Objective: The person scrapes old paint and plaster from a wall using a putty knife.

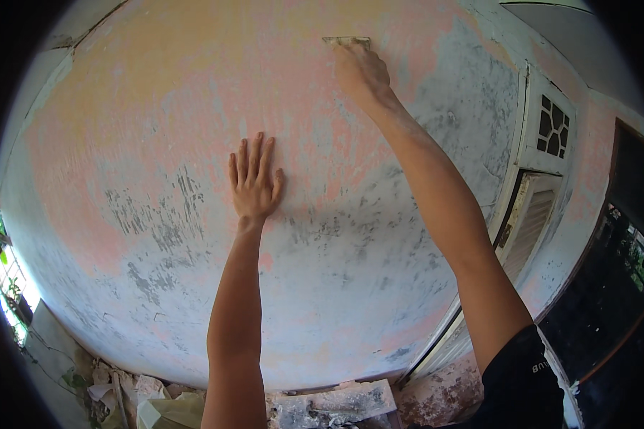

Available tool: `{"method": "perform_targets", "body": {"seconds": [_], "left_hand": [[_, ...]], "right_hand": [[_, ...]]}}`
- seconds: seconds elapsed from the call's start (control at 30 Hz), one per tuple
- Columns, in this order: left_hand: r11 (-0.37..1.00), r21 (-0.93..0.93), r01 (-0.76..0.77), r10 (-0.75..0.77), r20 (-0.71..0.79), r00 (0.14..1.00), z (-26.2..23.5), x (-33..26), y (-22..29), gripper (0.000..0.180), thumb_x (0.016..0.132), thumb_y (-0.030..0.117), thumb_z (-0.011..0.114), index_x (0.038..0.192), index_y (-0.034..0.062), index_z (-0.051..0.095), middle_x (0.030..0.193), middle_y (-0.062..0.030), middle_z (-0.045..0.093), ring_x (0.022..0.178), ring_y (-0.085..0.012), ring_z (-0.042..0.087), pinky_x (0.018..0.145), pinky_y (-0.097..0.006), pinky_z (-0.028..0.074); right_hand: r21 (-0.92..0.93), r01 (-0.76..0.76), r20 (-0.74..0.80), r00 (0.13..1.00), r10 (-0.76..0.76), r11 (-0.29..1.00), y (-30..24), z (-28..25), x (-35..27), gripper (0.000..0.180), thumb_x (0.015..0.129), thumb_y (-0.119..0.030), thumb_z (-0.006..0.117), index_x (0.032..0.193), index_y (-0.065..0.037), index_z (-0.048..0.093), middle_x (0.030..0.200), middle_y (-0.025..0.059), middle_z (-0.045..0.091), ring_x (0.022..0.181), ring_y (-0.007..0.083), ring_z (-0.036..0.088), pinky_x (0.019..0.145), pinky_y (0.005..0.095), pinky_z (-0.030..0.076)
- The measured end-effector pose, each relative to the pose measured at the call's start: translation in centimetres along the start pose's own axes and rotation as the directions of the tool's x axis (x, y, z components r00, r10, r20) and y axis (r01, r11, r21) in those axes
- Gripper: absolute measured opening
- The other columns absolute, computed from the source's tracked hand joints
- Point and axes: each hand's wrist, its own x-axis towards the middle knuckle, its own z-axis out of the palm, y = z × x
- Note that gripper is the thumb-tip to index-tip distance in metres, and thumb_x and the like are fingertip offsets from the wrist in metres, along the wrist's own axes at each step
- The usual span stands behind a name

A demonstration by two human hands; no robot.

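Observation:
A wall (322, 300) with worn, patchy paint fills most of the view, yellowish at the top, pink across the middle and pale grey-blue lower down. Flat against its middle lies my left hand (253, 189), fingers stretched upward and spread, holding nothing. Higher and to the right, my right hand (363, 74) is closed around a scraper (348, 39) with a wide, thin edge. That edge lies against the wall in the yellow and pink area; the rest of the tool is mostly hidden by my fingers. Dark scuffed patches show beside and below both hands.
On the right stands a white louvred door (533, 214) with a patterned vent panel (552, 126) above it. Farther right is a dark-paned window (608, 264). A paint-spattered slab (333, 407) lies at the bottom, with debris (118, 390) to its left. Daylight enters through a grille (13, 286) at far left.

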Motion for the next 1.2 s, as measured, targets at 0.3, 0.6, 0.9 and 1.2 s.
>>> {"method": "perform_targets", "body": {"seconds": [0.3, 0.6, 0.9, 1.2], "left_hand": [[1.000, 0.006, -0.011, 0.011, -0.024, 1.000, 0.2, -0.1, -0.1, 0.057, 0.095, 0.032, 0.042, 0.151, 0.0218, 0.039, 0.158, -0.0001, 0.035, 0.148, -0.0250, 0.026, 0.122, -0.046, 0.014], [1.000, 0.001, -0.020, 0.020, -0.006, 1.000, 0.1, 0.0, -0.3, 0.058, 0.096, 0.033, 0.041, 0.152, 0.0208, 0.037, 0.159, -0.0009, 0.032, 0.149, -0.0257, 0.023, 0.123, -0.047, 0.011], [0.996, 0.090, 0.012, -0.017, 0.055, 0.998, -1.5, -0.3, -1.0, 0.058, 0.097, 0.036, 0.043, 0.152, 0.0208, 0.035, 0.160, -0.0013, 0.031, 0.148, -0.0264, 0.024, 0.122, -0.047, 0.013], [0.033, -0.677, 0.735, -0.299, 0.695, 0.654, -12.3, -9.8, 17.0, 0.045, 0.100, 0.035, 0.049, 0.128, -0.0007, 0.056, 0.123, -0.0132, 0.064, 0.105, -0.0247, 0.063, 0.093, -0.037, 0.045]], "right_hand": [[-0.002, 0.030, 0.019, 0.999, -0.030, 1.000, 0.9, 0.2, 2.2, 0.037, 0.099, -0.016, 0.037, 0.128, -0.011, 0.060, 0.122, 0.0135, 0.065, 0.111, 0.0360, 0.063, 0.093, 0.0463, 0.052], [0.232, -0.218, 0.176, 0.968, 0.180, 0.948, -1.5, -7.7, 9.2, 0.040, 0.101, -0.026, 0.045, 0.114, 0.005, 0.068, 0.118, 0.0222, 0.068, 0.106, 0.0356, 0.066, 0.094, 0.0445, 0.049], [0.352, 0.041, -0.078, 0.997, -0.014, 0.935, 5.0, -4.8, 1.3, 0.038, 0.097, -0.023, 0.049, 0.130, -0.009, 0.061, 0.111, 0.0187, 0.068, 0.093, 0.0308, 0.069, 0.075, 0.0428, 0.054], [0.699, -0.538, 0.593, 0.804, -0.039, -0.471, 9.3, -6.0, -33.0, 0.046, 0.104, -0.030, 0.048, 0.142, -0.005, 0.041, 0.076, 0.0144, 0.065, 0.037, 0.0156, 0.051, 0.031, 0.0267, 0.038]]}}
